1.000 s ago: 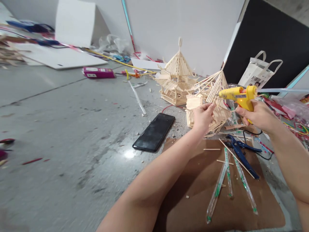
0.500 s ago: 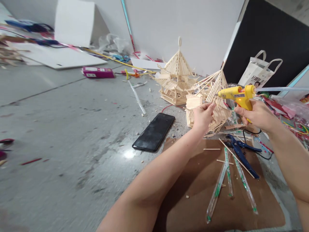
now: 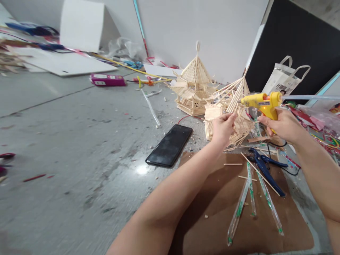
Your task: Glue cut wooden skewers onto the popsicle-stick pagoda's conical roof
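My left hand (image 3: 222, 128) grips the near side of an unfinished pagoda model of thin wooden sticks (image 3: 233, 106), which stands on the grey floor. My right hand (image 3: 282, 126) is wrapped around the handle of a yellow hot glue gun (image 3: 262, 103); its nozzle points left and touches the model's sloping roof sticks. A clear glue stick juts from the back of the gun to the right. A finished stick pagoda (image 3: 194, 85) stands just behind and to the left.
A black phone (image 3: 170, 145) lies on the floor left of a brown cardboard sheet (image 3: 239, 226). On the sheet lie blue cutters (image 3: 265, 169), wrapped chopsticks (image 3: 240, 205) and loose sticks. A white bag (image 3: 284, 79) leans on a black board. Clutter lines the far wall.
The glue gun has shifted slightly up and to the right along the roof sticks. My left hand stays on the model.
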Motion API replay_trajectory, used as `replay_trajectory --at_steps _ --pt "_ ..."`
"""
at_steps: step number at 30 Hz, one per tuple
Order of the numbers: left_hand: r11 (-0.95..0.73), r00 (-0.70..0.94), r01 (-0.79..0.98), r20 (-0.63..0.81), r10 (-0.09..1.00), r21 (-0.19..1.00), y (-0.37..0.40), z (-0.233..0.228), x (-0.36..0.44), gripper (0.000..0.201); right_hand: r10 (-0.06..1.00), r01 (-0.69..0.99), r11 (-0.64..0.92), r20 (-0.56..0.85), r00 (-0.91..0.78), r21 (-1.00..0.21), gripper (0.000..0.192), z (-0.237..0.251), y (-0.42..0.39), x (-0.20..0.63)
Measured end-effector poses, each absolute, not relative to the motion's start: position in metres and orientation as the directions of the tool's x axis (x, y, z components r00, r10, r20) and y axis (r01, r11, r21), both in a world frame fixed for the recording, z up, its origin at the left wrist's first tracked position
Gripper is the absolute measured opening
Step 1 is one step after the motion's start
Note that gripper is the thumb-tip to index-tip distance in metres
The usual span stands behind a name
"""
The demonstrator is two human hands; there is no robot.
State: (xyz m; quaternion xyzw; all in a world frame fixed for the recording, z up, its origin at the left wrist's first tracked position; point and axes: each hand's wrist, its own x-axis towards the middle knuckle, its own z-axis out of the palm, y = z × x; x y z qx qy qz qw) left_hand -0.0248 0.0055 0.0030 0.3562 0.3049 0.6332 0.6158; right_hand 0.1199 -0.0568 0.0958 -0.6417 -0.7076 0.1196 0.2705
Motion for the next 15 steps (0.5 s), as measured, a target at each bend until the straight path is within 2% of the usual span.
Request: replay_trajectory --at_steps 15 --pt "-0.005 0.057 -0.603 0.05 0.997 0.798 0.0063 0.0048 -0.0262 0.026 0.962 0.822 0.129 0.272 0.033 -0.555 0.035 0.0972 -0.0587 0.1215"
